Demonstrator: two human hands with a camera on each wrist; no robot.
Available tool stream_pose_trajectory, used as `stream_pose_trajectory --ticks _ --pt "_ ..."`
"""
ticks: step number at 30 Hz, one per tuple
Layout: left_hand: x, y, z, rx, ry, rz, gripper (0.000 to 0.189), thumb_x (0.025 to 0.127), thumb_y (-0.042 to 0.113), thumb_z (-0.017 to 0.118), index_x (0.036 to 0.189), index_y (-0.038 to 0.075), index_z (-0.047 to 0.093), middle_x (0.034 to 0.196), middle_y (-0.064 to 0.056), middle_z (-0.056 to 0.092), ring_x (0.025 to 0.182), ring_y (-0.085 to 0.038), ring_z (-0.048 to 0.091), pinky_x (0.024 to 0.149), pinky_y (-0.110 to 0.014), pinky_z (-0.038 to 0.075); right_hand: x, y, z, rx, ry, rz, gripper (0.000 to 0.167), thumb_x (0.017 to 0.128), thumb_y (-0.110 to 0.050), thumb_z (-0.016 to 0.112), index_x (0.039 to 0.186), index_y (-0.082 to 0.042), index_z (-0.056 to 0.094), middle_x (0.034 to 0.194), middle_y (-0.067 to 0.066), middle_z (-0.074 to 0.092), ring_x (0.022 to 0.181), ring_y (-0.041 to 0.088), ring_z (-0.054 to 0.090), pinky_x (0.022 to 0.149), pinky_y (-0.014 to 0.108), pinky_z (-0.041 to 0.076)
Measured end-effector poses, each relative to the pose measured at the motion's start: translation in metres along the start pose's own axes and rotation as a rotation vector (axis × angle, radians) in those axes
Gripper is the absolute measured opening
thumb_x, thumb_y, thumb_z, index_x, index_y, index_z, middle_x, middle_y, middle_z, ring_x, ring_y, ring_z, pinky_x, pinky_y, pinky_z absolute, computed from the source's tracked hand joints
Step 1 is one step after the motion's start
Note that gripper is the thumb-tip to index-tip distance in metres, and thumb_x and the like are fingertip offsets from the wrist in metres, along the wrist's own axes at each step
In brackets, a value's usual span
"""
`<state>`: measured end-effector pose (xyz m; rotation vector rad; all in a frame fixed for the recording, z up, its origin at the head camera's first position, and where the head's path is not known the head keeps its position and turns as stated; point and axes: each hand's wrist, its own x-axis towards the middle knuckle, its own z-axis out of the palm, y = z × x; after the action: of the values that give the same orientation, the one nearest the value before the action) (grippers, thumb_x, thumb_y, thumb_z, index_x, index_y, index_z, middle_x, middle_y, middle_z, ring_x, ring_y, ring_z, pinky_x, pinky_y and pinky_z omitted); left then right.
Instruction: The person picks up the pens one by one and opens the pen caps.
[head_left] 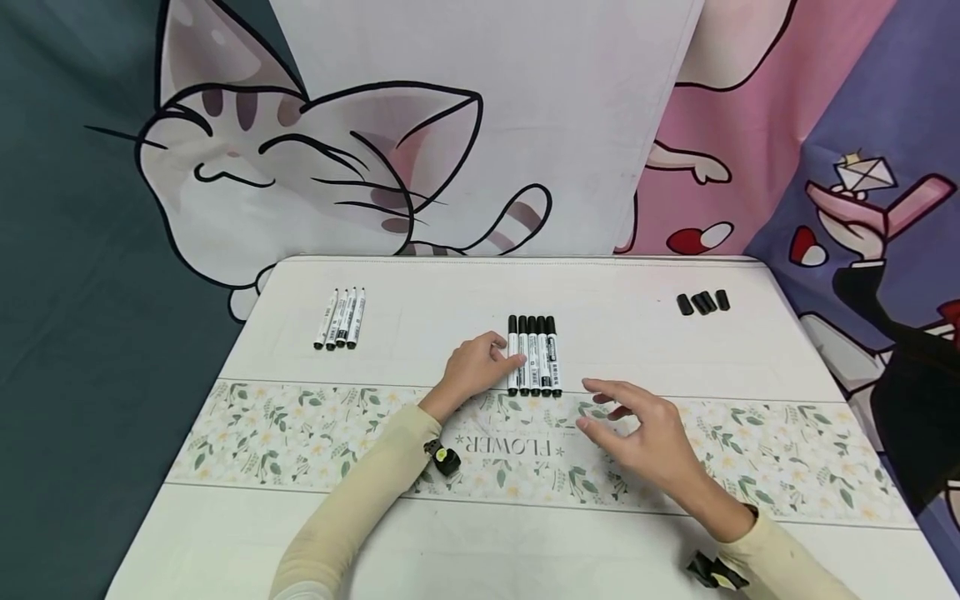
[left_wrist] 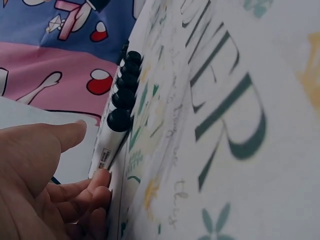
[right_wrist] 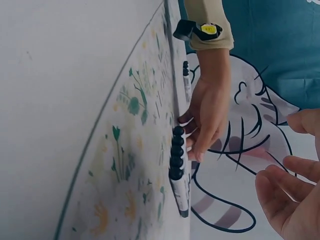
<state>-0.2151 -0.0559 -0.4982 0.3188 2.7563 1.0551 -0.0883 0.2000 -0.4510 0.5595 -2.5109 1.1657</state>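
A row of several white markers with black caps (head_left: 533, 357) lies side by side at the middle of the table. My left hand (head_left: 474, 367) rests at the row's left end, its fingertips against the outermost marker (left_wrist: 107, 145). In the left wrist view the thumb stands raised, apart from that marker, while the other fingers bend low by its side. To the right of the row, my right hand (head_left: 645, 429) hovers over the flowered band, thumb and fingers spread with nothing between them. The right wrist view has the right hand (right_wrist: 292, 195) at its edge, beyond the row of markers (right_wrist: 179, 185).
Several uncapped markers (head_left: 341, 319) lie together at the back left, tips pointing away. At the back right are several loose black caps (head_left: 702, 302). A flowered strip (head_left: 300, 433) with lettering crosses the white table (head_left: 420, 542). Cartoon-printed cloth (head_left: 480, 50) hangs behind the table.
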Motion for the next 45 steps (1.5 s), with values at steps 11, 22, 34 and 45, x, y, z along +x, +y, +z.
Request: stream_pose_trajectory --ticks 11,22,34,45 --pt "0.004 -0.001 0.002 0.023 -0.003 -0.038 0.053 0.089 0.049 0.076 0.123 0.008 0.069 0.088 0.000 0.071 0.067 -0.013 0.062 0.062 -0.032 0.050 -0.002 0.000 0.008 0.012 -0.045 0.041 0.046 0.081 -0.015 0.087 0.125 -0.012 0.073 0.118 0.001 0.075 0.092 0.023 0.074 0.069 0.029 0.061" --pt "0.006 0.006 0.000 0.055 0.013 -0.059 0.046 0.089 0.042 0.076 0.118 0.007 0.072 0.097 -0.005 0.076 0.081 -0.020 0.070 0.073 -0.037 0.056 -0.001 -0.002 0.006 -0.003 -0.046 0.066 0.045 0.082 -0.017 0.087 0.124 -0.013 0.073 0.116 0.001 0.075 0.086 0.024 0.074 0.067 0.036 0.061" --pt "0.006 0.005 -0.004 0.073 0.031 -0.150 0.040 0.089 0.037 0.073 0.117 0.008 0.074 0.114 -0.008 0.075 0.097 -0.030 0.071 0.082 -0.045 0.057 0.003 0.004 0.004 -0.018 -0.022 0.048 0.045 0.081 -0.016 0.087 0.124 -0.015 0.073 0.116 0.002 0.075 0.087 0.021 0.073 0.067 0.030 0.060" --pt "-0.015 -0.003 -0.022 -0.093 0.054 -0.079 0.027 0.093 0.023 0.064 0.111 0.005 0.075 0.091 -0.001 0.073 0.078 -0.015 0.063 0.073 -0.034 0.053 0.016 0.007 -0.001 -0.017 -0.034 0.038 0.044 0.083 -0.015 0.086 0.125 -0.015 0.073 0.118 0.001 0.074 0.094 0.016 0.072 0.070 0.028 0.059"
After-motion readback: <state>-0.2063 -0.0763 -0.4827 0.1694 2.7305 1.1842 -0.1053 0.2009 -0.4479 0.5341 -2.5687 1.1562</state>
